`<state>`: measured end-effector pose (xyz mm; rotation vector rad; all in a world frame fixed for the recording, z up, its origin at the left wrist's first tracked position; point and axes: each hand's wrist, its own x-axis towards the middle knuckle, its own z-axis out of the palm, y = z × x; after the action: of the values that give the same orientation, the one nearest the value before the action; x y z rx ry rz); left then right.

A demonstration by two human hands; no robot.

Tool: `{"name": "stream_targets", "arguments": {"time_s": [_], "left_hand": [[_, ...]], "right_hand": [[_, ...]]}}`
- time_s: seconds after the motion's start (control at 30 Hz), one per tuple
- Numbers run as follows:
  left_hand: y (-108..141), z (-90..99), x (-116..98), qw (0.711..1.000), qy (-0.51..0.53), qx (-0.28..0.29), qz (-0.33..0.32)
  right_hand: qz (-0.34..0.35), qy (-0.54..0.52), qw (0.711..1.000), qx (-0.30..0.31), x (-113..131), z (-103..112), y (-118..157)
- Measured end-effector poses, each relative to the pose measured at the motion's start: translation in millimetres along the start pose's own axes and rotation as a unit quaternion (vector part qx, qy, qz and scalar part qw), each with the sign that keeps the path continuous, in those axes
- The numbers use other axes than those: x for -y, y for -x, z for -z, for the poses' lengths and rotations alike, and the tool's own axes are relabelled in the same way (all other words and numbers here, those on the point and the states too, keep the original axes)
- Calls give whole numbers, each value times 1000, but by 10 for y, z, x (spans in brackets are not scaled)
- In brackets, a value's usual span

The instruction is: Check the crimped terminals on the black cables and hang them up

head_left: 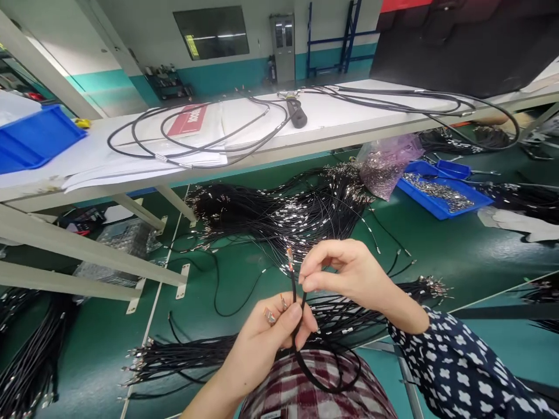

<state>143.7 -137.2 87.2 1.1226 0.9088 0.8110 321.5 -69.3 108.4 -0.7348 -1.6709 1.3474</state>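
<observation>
My left hand [275, 326] is closed round a black cable [301, 364] that hangs in a loop over the checked cloth on my lap. Small metal ends poke out between its fingers. One cable end with a copper-coloured tip [290, 257] stands up above that hand. To the upper right, my right hand [340, 270] pinches another part of the cable between thumb and forefinger. Behind both hands lies a large bundle of black cables [279, 209] with pale ends. A second bundle [187, 355] passes beneath my left hand.
A raised white shelf [244, 131] crosses the back, bearing coiled cables and a black-handled tool [296, 112]. Blue tray [441, 189] with metal pieces and pink bag [388, 166] lie back right. A blue bin [39, 139] sits at left; shelf legs [87, 247] stand below.
</observation>
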Motion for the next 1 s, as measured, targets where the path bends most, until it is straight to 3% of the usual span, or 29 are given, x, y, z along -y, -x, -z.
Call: {"name": "stream_targets", "arguments": {"time_s": [0.1, 0.2, 0.3, 0.5, 0.7, 0.9, 1.0], "left_hand": [[17, -42, 14, 999, 28, -36, -22], [21, -75, 27, 997, 38, -62, -35], [29, -66, 38, 998, 36, -45, -30], [30, -18, 71, 997, 63, -39, -30], [-6, 13, 85, 997, 61, -36, -30], [-24, 14, 113, 996, 67, -54, -15], [-29, 12, 145, 996, 67, -61, -7]], "right_hand": [[-35, 12, 999, 8, 24, 15, -24], [-86, -24, 994, 60, 91, 36, -74], [-119, -62, 986, 94, 120, 47, -112], [-115, -25, 989, 94, 48, 20, -100], [-165, -105, 976, 97, -75, -37, -117], [-135, -63, 986, 74, -84, -65, -78], [-108, -3, 989, 97, -36, 1, -66]]}}
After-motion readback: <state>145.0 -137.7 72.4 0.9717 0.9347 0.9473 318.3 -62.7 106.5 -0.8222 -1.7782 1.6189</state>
